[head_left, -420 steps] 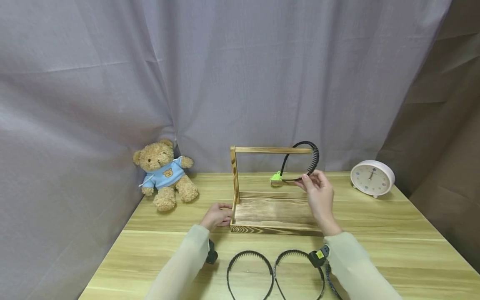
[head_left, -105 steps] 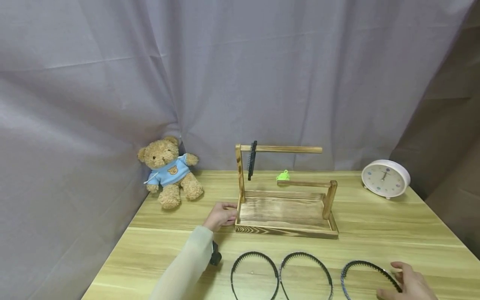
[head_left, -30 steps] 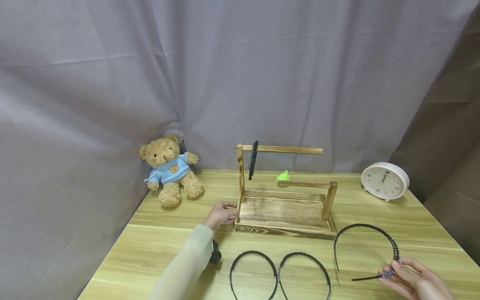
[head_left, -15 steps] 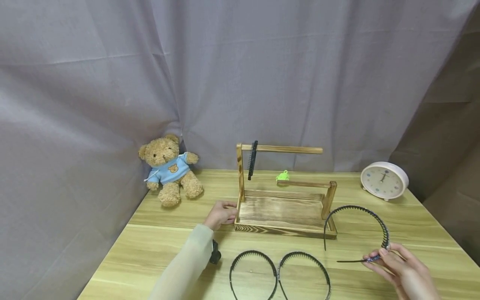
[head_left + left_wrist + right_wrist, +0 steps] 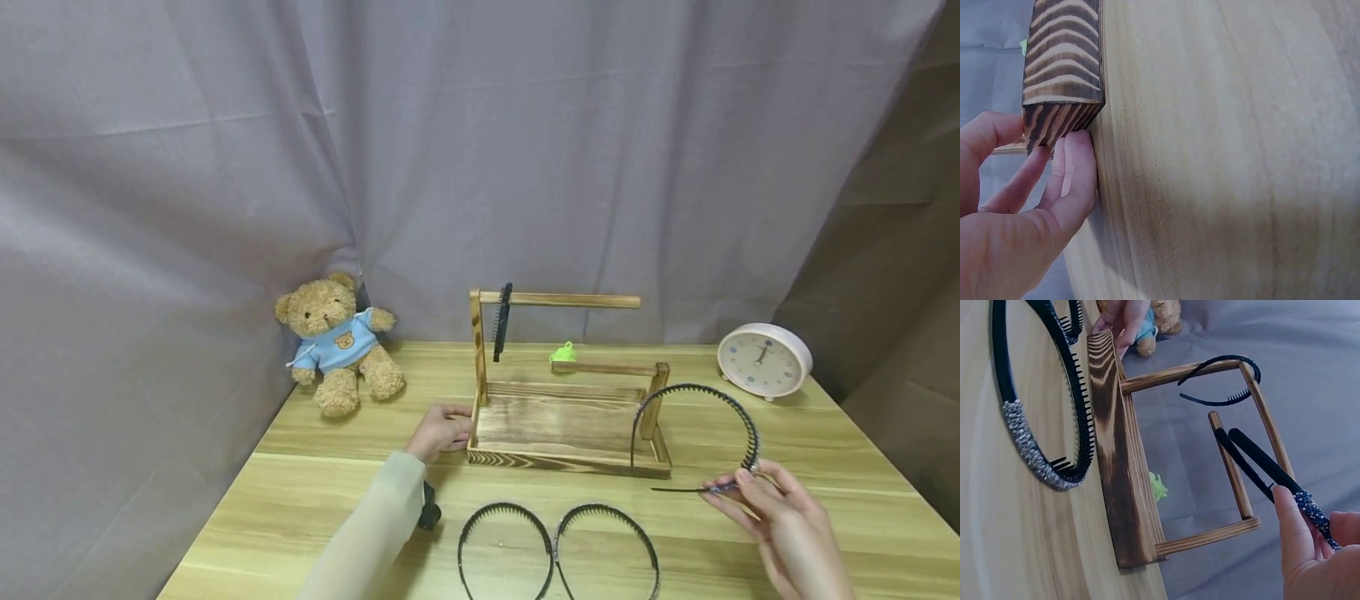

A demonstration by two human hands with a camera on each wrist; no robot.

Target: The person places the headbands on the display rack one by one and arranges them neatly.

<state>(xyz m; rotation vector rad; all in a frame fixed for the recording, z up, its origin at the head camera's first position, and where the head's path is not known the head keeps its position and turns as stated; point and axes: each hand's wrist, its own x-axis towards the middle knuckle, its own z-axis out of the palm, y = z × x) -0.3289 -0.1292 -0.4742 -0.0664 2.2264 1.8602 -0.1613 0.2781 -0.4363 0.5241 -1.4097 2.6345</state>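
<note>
My right hand point(image 5: 795, 521) pinches a black toothed headband point(image 5: 738, 408) with dark glittery trim near one end. It holds the band above the table, in front of the right end of a wooden rack point(image 5: 570, 458). In the right wrist view the held headband point(image 5: 1254, 453) appears edge-on, overlapping the rack's bars. My left hand point(image 5: 441, 432) touches the rack's left end with fairly straight fingers, as the left wrist view shows with the fingers point(image 5: 1079, 175) against the end face. Another black headband point(image 5: 502, 321) hangs on the rack's upper bar point(image 5: 577, 300), close to its left post.
Two more headbands, the left one point(image 5: 463, 542) and the right one point(image 5: 651, 542), lie on the table in front. A teddy bear point(image 5: 333, 342) sits back left, a round clock point(image 5: 761, 360) stands back right. A bright green thing point(image 5: 564, 354) shows behind the lower bar point(image 5: 607, 368).
One headband has come to hang on the upper bar. My right hand has lifted the rightmost headband off the table and moved it up and left toward the rack. My left hand stays put.
</note>
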